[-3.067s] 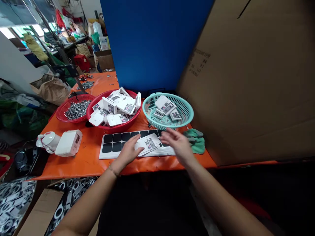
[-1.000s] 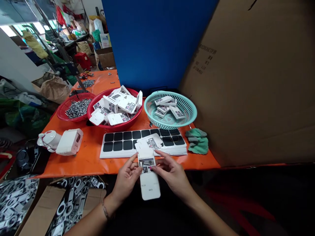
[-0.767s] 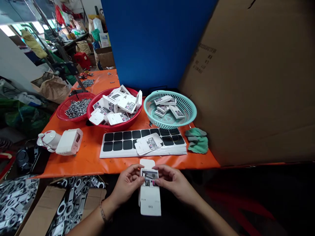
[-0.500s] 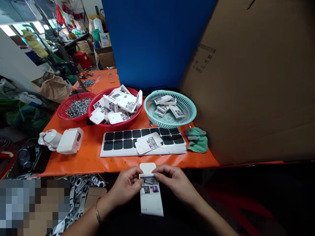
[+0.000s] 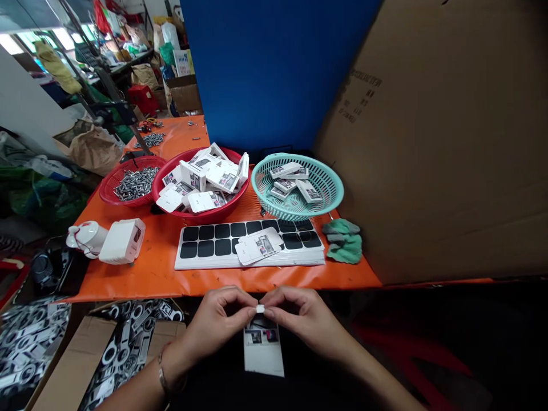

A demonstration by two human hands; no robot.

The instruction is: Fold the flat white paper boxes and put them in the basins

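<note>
A white printed cardboard box, long and narrow, is held upright below the table's front edge. My left hand pinches its top end between thumb and fingertips. From the other side my right hand pinches the same end, so the two sets of fingertips nearly meet. Only a small white bit of the top flap shows between them; the fingers hide the rest. Beyond my hands, a flat unfolded box lies on a stack of white sheets with black rounded squares.
A red basket is heaped with white boxes; a teal basket holds several more. Another red basket contains metal parts. A green cloth lies at right, beside a large brown cardboard sheet. Cartons of metal-looking parts stand lower left.
The white top flap stood up above the box; now it is bent down, mostly hidden by my fingertips. Both hands have moved inward and together over the box's top.
</note>
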